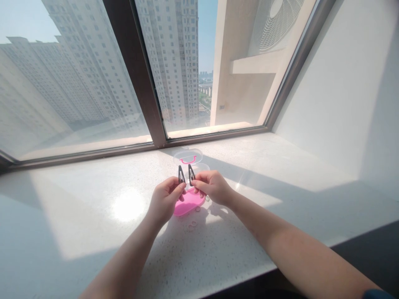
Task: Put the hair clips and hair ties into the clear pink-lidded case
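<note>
Our left hand (164, 199) pinches one black clip (181, 173) and our right hand (212, 187) the other clip (191, 173). The fingers are closed on the lower ends, with the tips toward twelve o'clock, seemingly for comparing them, just above the pink case (187, 206) on the windowsill (93, 207).
</note>
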The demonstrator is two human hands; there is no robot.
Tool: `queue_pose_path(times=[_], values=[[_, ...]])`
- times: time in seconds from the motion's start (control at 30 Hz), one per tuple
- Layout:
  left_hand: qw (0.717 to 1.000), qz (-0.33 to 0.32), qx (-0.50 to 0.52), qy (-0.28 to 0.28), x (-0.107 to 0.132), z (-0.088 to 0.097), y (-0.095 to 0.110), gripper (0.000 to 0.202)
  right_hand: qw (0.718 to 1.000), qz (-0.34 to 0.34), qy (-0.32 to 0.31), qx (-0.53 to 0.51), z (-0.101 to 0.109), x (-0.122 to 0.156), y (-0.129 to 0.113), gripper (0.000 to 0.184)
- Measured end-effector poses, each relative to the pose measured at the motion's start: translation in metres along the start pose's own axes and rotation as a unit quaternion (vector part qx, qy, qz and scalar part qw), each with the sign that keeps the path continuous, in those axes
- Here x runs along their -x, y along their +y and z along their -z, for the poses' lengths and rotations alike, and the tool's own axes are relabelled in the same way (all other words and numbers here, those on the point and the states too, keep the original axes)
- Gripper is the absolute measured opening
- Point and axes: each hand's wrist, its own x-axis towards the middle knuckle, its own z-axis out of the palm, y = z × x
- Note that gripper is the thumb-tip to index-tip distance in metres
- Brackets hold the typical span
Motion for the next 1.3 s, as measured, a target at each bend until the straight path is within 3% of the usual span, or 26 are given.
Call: queue_pose_path(times=[1.3], values=[[1.0,-0.012,0.008,0.0,-0.001,0.0,-0.0059,0.019,0.998,0.018,0.002,0.054,-0.0001,0.0016,-0.0013,0.024]])
